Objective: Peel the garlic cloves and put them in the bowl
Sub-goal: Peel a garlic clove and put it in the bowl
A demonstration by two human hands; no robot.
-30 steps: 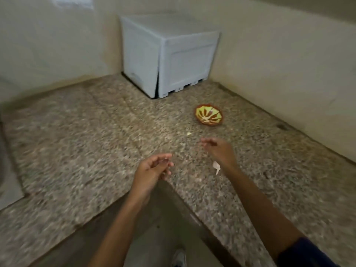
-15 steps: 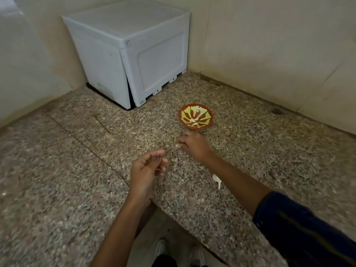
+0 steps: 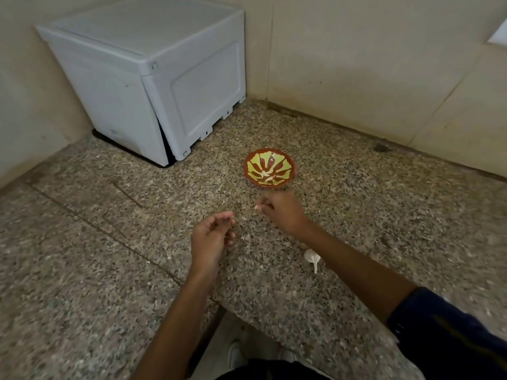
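A small red bowl (image 3: 274, 151) with yellow-green petals stands on the granite counter and holds a few pale peeled cloves (image 3: 267, 175). Just in front of it, my right hand (image 3: 285, 212) hovers low over the counter, its fingertips pinching a small whitish garlic clove (image 3: 257, 207). My left hand (image 3: 211, 237) floats to the left of it, fingers loosely curled, with nothing seen in it. A white garlic bulb (image 3: 311, 256) with a stem lies on the counter, partly under my right forearm.
A pale grey plastic box (image 3: 153, 78) fills the back left corner against the walls. The speckled granite counter (image 3: 370, 215) wraps round in an L, with its inner edge near my body. Small peel scraps dot the stone near my hands.
My right hand reached forward from beside the garlic bulb to just short of the bowl, and a pale clove now shows at its fingertips. The left hand stayed about where it was.
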